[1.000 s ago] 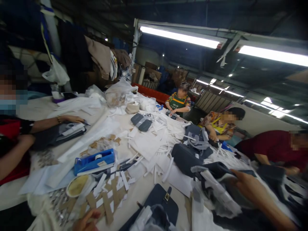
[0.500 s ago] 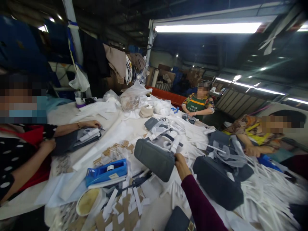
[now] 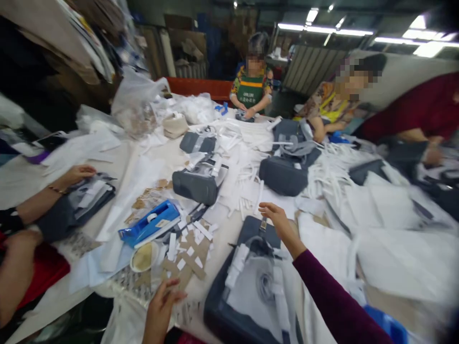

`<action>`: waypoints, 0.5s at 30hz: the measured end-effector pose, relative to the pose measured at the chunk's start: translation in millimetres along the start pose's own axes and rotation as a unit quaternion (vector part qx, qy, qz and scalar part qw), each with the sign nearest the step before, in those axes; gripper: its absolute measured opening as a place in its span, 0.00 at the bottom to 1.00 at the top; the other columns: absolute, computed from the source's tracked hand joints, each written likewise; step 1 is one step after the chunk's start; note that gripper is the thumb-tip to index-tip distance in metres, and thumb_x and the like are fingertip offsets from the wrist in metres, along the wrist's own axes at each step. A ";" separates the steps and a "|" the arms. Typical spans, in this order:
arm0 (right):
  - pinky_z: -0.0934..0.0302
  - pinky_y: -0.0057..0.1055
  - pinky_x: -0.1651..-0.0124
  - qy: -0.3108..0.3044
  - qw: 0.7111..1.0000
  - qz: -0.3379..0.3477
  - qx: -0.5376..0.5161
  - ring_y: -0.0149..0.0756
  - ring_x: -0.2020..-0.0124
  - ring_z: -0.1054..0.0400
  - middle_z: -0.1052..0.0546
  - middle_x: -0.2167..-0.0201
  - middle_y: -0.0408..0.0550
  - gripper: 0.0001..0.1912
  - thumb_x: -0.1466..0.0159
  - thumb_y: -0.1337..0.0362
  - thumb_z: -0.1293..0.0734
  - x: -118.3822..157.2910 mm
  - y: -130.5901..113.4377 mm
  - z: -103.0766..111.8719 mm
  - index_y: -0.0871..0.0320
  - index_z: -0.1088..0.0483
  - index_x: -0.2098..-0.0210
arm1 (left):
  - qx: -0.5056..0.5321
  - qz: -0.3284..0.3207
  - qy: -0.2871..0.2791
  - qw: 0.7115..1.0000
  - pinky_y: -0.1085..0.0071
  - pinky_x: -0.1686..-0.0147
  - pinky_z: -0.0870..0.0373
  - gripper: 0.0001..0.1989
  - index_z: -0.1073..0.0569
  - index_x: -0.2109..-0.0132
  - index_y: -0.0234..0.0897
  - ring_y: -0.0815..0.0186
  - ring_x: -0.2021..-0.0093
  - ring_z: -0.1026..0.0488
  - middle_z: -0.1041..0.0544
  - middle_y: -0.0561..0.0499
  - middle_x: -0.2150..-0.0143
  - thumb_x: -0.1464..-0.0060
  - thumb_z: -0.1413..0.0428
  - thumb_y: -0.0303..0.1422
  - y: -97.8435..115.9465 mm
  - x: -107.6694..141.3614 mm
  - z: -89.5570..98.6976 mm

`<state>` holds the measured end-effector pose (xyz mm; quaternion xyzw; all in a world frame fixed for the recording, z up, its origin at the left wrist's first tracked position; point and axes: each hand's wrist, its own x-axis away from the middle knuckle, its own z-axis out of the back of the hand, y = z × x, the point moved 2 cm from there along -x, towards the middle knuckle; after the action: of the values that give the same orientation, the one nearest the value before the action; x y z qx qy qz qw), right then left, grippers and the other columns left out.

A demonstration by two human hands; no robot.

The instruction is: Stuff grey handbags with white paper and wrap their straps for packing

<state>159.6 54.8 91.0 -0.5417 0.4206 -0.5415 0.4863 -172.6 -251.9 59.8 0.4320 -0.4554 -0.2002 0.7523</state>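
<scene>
A dark grey bag (image 3: 219, 300) lies in front of me, its straps wrapped in white and a clear sheet over its middle. My right hand (image 3: 281, 220) hovers at the bag's far end by a small metal buckle (image 3: 263, 223), fingers stretched out and holding nothing. Whether it touches the bag I cannot tell. Left of the bag, my left hand (image 3: 163, 306) is raised over the table edge, fingers apart and nothing in them. Farther off, another grey bag (image 3: 193, 187) stands by itself.
A blue tape dispenser (image 3: 150, 222), a tub of yellowish paste (image 3: 143, 256) and cardboard with white slips (image 3: 184, 267) lie at left. White strips (image 3: 330, 177) and another dark bag (image 3: 283, 176) are at right. Several co-workers surround the table; one's hand (image 3: 77, 176) is at left.
My right hand has let go of the grey bag, which now stands on the table, and moved to the nearer bag. My left hand has come into view. The camera has turned right and down.
</scene>
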 end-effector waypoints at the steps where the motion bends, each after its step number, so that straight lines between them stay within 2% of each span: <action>1: 0.37 0.45 0.53 0.036 0.999 -0.018 -0.001 0.46 0.58 0.28 0.23 0.60 0.54 0.14 0.43 0.56 0.33 41.9 13.0 34.2 0.59 0.25 0.63 | -0.015 -0.011 -0.026 0.999 0.58 0.59 0.24 0.24 0.30 0.57 0.37 0.54 0.64 0.21 0.23 0.44 0.55 0.57 0.41 0.49 10.8 0.8 -13.1; 3: 0.37 0.47 0.53 0.110 0.991 -0.074 -0.015 0.51 0.58 0.28 0.23 0.60 0.59 0.17 0.47 0.52 0.31 130.1 44.6 87.1 0.58 0.24 0.64 | -0.060 -0.047 -0.075 0.994 0.58 0.56 0.25 0.23 0.30 0.56 0.35 0.54 0.62 0.22 0.24 0.43 0.54 0.54 0.44 0.47 31.1 4.6 -43.2; 4: 0.37 0.47 0.53 0.136 0.982 -0.126 -0.024 0.52 0.58 0.28 0.22 0.60 0.60 0.18 0.49 0.52 0.29 172.0 63.1 103.9 0.57 0.24 0.64 | -0.085 -0.073 -0.099 0.989 0.58 0.55 0.26 0.21 0.30 0.56 0.34 0.54 0.60 0.23 0.24 0.41 0.54 0.52 0.45 0.46 40.2 8.1 -58.5; 6: 0.35 0.45 0.56 0.163 0.961 -0.220 -0.049 0.53 0.59 0.27 0.22 0.62 0.60 0.21 0.54 0.51 0.27 241.9 99.5 118.5 0.59 0.24 0.66 | -0.140 -0.141 -0.140 0.970 0.57 0.52 0.29 0.19 0.30 0.54 0.33 0.53 0.55 0.25 0.26 0.39 0.53 0.49 0.47 0.41 55.8 18.2 -87.5; 8: 0.34 0.41 0.59 0.185 0.944 -0.256 -0.093 0.49 0.62 0.26 0.21 0.63 0.57 0.23 0.55 0.50 0.28 285.8 126.9 114.1 0.59 0.24 0.64 | -0.200 -0.228 -0.173 0.937 0.55 0.47 0.33 0.17 0.30 0.52 0.32 0.52 0.49 0.29 0.27 0.38 0.51 0.47 0.49 0.35 67.8 31.8 -114.0; 10: 0.35 0.37 0.63 0.194 0.932 -0.279 -0.128 0.45 0.66 0.26 0.21 0.67 0.53 0.22 0.55 0.51 0.29 304.9 142.7 100.0 0.59 0.25 0.66 | -0.256 -0.319 -0.189 0.893 0.54 0.42 0.38 0.18 0.30 0.49 0.33 0.53 0.45 0.33 0.29 0.39 0.48 0.46 0.51 0.31 76.1 47.7 -138.2; 12: 0.36 0.32 0.68 0.191 0.920 -0.300 -0.162 0.40 0.71 0.28 0.22 0.73 0.49 0.18 0.55 0.53 0.30 306.8 149.0 85.5 0.60 0.26 0.70 | -0.303 -0.392 -0.207 0.844 0.54 0.39 0.42 0.18 0.31 0.48 0.35 0.56 0.42 0.36 0.30 0.41 0.46 0.44 0.54 0.29 79.9 65.0 -160.4; 15: 0.37 0.30 0.73 0.174 0.905 -0.325 -0.214 0.37 0.76 0.31 0.25 0.81 0.45 0.09 0.56 0.59 0.32 298.3 150.9 73.0 0.58 0.31 0.78 | -0.387 -0.419 -0.260 0.779 0.56 0.40 0.40 0.18 0.32 0.45 0.34 0.57 0.42 0.35 0.30 0.42 0.44 0.40 0.58 0.29 75.9 88.1 -187.0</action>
<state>260.8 -259.1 0.1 -0.6362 0.4051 -0.6523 0.0752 25.3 -184.2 128.4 0.1842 -0.2915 -0.7598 0.5512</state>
